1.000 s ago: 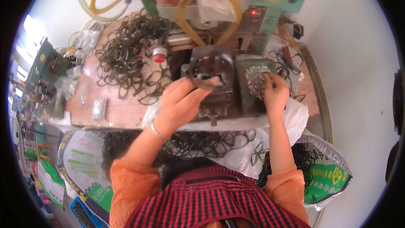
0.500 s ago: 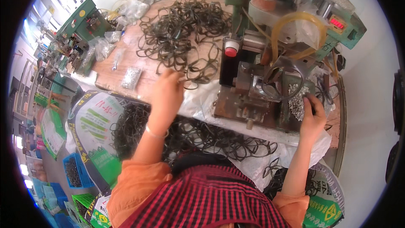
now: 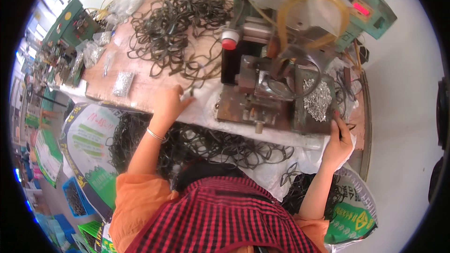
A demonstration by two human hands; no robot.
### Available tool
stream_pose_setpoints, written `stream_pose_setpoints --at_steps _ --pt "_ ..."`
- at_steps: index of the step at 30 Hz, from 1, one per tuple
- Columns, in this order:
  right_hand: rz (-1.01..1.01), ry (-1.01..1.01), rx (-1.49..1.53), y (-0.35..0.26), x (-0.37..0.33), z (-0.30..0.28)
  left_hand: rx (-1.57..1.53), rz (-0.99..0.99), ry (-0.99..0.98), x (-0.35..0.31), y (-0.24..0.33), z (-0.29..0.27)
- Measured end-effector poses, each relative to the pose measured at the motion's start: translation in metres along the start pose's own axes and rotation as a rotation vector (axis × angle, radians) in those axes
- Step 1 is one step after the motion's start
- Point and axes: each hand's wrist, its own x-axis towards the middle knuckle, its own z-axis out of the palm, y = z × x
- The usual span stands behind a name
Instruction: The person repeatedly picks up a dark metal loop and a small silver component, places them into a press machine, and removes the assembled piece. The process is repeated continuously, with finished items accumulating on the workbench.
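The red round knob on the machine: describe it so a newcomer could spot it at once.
Start at the big green bench machine at the top of the head view, beside the heap of dark rubber loops on the board. On its left face, above the dark metal block, sits the red round knob on a white collar. It is the only red button-like cap there; the other red spots are lit displays.

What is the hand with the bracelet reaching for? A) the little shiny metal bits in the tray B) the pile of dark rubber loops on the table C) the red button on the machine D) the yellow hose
B: the left hand with the bracelet has its fingertips at the near edge of the dark rubber loops spread on the table.
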Motion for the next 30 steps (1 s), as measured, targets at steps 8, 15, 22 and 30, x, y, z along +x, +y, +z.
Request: stream_pose_setpoints --at_steps 8,15,22,30 --pt "-0.248 -0.202 0.279 -0.095 0.029 0.093 -0.082 0.073 0.281 -0.003 -0.016 0.007" --pt "0.126 -0.312 0.734 -0.103 0.017 0.105 -0.23 0.276 0.786 0.018 -0.007 -0.049" --pt "0.35 -0.461 0.923 -0.125 0.027 0.106 -0.683 0.877 0.754 -0.022 0.128 -0.074" --pt "-0.475 -0.145 -0.41 -0.082 0.049 0.068 -1.316 0.955 1.309 -0.073 0.087 -0.163"
